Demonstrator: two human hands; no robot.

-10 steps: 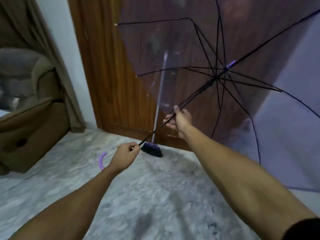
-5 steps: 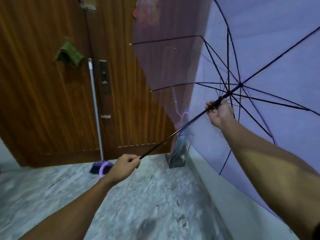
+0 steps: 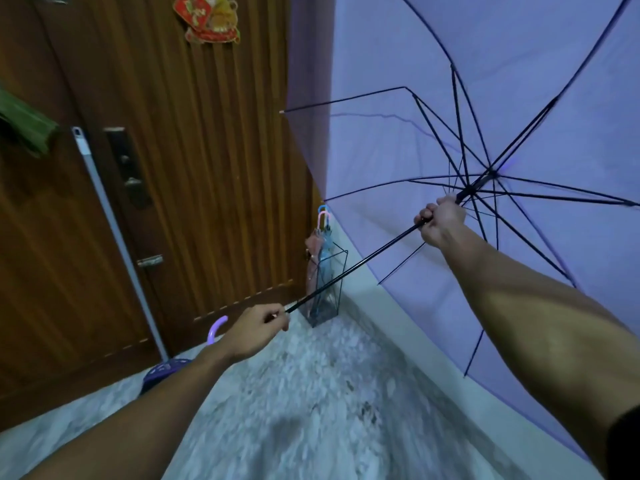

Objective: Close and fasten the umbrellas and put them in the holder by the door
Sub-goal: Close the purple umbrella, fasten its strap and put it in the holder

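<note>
From the head view, the open purple umbrella (image 3: 467,98) filled the space right of the wooden door (image 3: 194,168), its canopy spread and its black ribs fanned out. The left hand (image 3: 254,332) was curled round the lower end of the black shaft (image 3: 353,268), low before the door, with the lilac hooked handle (image 3: 216,329) sticking out just behind it. The right hand (image 3: 441,223) was wrapped tight round the shaft further up, close under the point where the ribs met. At the door's right foot, in the corner, stood the clear holder (image 3: 329,289), holding a closed pink umbrella (image 3: 313,251) and a closed blue umbrella (image 3: 325,258). A mop (image 3: 117,237) leaned against the door.
</note>
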